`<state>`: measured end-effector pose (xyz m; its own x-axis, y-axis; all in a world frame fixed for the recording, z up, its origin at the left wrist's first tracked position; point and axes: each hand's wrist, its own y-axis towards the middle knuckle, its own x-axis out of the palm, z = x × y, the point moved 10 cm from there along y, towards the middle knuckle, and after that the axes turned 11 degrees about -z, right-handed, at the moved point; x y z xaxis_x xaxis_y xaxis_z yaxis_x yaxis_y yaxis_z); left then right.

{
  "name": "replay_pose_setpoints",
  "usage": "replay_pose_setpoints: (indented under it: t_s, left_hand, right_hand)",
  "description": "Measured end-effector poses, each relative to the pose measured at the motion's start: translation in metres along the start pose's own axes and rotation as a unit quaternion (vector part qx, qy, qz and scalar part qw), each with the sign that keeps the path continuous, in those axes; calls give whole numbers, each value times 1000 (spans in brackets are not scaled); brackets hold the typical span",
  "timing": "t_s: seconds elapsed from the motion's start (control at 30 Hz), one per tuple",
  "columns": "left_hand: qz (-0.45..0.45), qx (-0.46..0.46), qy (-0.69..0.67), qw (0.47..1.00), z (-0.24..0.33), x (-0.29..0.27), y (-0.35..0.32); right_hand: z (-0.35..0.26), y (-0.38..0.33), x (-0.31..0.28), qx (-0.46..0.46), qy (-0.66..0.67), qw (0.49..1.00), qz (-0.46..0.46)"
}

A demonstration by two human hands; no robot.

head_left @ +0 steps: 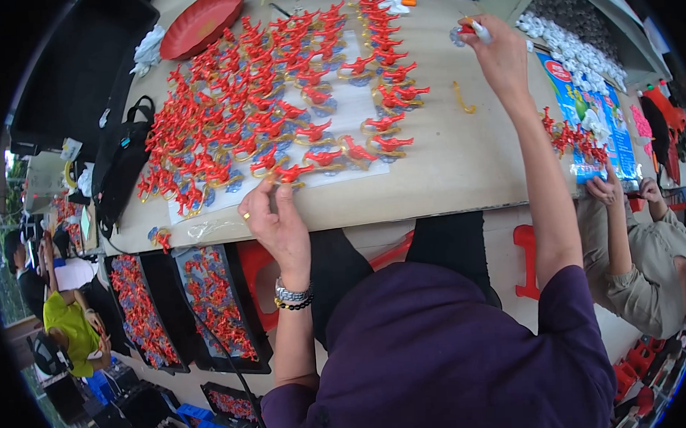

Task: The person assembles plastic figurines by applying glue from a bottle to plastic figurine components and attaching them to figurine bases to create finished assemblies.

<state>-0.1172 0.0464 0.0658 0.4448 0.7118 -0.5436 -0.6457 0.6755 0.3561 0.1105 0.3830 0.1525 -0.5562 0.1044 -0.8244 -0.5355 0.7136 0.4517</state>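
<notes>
A wide pale bench [448, 163] is carrying the work, its near edge running just in front of the person's lap. Across its left and middle part a white sheet [354, 106] is lying, and rows of small red bird-shaped toy pieces [261, 87] on yellowish rings are covering it from the far edge almost to the near edge. A red oval tray [201, 23] is sitting at the far left corner, and a black bag [123, 166] is leaning at the left edge.

The left hand [276, 221] is resting at the near edge of the sheet, its fingers pressed together and pinching the ring of the nearest red piece [291, 173] in the front row. The right hand [499, 50] is reaching well away toward the far right of the bench, fingers closed around a small white and red piece [474, 29]; whether it is a toy or a tool cannot be told. A single loose yellow ring [462, 98] is lying on bare bench between the rows and the right forearm.

At the right edge another person's hands [625, 190] are working beside a smaller cluster of red pieces [573, 137].
</notes>
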Motion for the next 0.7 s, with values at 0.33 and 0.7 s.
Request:
replay_pose_setpoints:
  t_s: [0.33, 0.7]
  left_hand:
    - [79, -53, 3, 995, -11, -15, -13]
    - [73, 32, 59, 995, 7, -13, -16]
  right_hand:
    - [-47, -99, -7, 149, 454, 871, -117]
    - [-66, -127, 2, 191, 519, 820, -149]
